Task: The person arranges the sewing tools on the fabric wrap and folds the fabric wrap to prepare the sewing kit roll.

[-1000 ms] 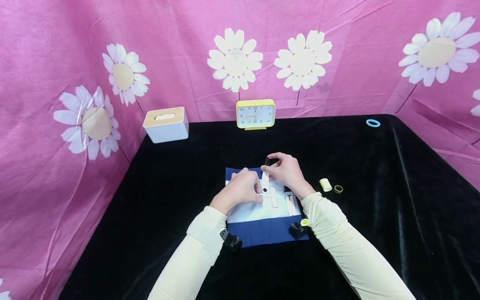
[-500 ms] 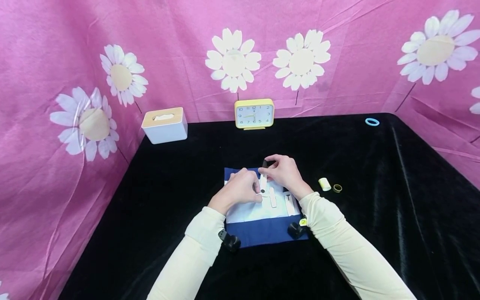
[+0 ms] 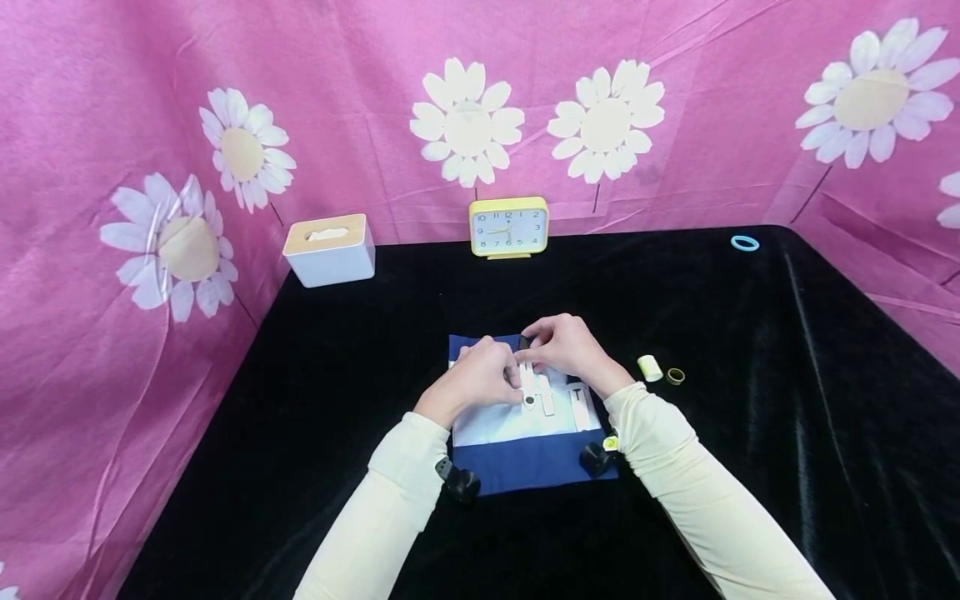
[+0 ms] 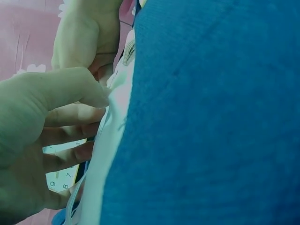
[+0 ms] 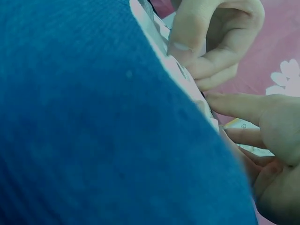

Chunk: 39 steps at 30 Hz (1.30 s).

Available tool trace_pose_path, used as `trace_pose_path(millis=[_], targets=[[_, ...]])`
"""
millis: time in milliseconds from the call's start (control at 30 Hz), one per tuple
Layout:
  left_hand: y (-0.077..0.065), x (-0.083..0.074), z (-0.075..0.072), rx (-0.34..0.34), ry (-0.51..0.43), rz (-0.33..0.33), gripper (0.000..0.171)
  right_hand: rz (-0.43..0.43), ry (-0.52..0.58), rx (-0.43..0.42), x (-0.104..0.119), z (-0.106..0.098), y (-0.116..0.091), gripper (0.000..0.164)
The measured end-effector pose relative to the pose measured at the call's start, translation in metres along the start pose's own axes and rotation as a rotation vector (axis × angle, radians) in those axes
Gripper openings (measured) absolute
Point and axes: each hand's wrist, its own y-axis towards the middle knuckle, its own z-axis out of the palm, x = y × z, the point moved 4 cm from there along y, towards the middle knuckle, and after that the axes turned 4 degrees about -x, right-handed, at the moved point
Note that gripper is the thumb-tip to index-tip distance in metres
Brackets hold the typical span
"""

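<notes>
A blue cloth organiser point(image 3: 525, 465) with a white lining point(image 3: 487, 425) lies unfolded in the head view. My right hand point(image 3: 567, 346) pinches a slim white tool point(image 3: 528, 385) near its dark far end; a black dot marks its near end. Over the lining's left part, my left hand point(image 3: 480, 375) has thumb and fingers bent together at the white fabric, just left of the tool. A narrow white strip point(image 3: 546, 402) lies right of the tool, and a white T-marked piece point(image 3: 580, 406) lies farther right. Blue cloth hides much of both wrist views, where the fingertips point(image 4: 104, 97) meet the lining's edge.
Right of the organiser are a pale yellow spool point(image 3: 650, 368) and a brass-coloured ring point(image 3: 676, 377). A small yellow item point(image 3: 611, 443) sits beside the right wrist. A tissue box point(image 3: 330, 250), a yellow clock point(image 3: 510, 227) and a blue ring point(image 3: 745, 243) stand or lie toward the back.
The right hand has brought the white tool nearer, down along the lining. Its dark end is now mostly behind the fingers. The left hand has stayed nearly still.
</notes>
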Motion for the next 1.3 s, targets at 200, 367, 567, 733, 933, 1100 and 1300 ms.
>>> trace_pose_path(millis=[200,367,567,733,933,1100,1300], targets=[[-0.001,0.004,0.001,0.047,-0.054,-0.035,0.004,-0.029,0.015,0.08,-0.002,0.001,0.0,0.036],[-0.002,0.007,0.0,0.076,-0.094,-0.076,0.005,-0.057,0.023,0.126,-0.002,0.0,-0.001,0.029],[-0.002,0.008,-0.004,0.1,-0.102,-0.033,0.008,-0.071,0.044,0.168,-0.003,-0.001,-0.002,0.025],[-0.003,0.011,-0.008,0.104,-0.069,0.024,0.011,-0.108,0.054,0.187,-0.003,-0.002,-0.003,0.023],[-0.005,0.017,-0.011,0.105,-0.045,0.039,0.01,-0.133,0.061,0.21,-0.004,-0.003,-0.003,0.021],[-0.006,0.019,-0.011,0.107,-0.057,0.044,0.009,-0.136,0.076,0.23,-0.006,-0.003,-0.005,0.021],[-0.007,0.021,-0.012,0.105,-0.068,0.032,0.009,-0.163,0.084,0.243,-0.006,-0.002,-0.006,0.021]])
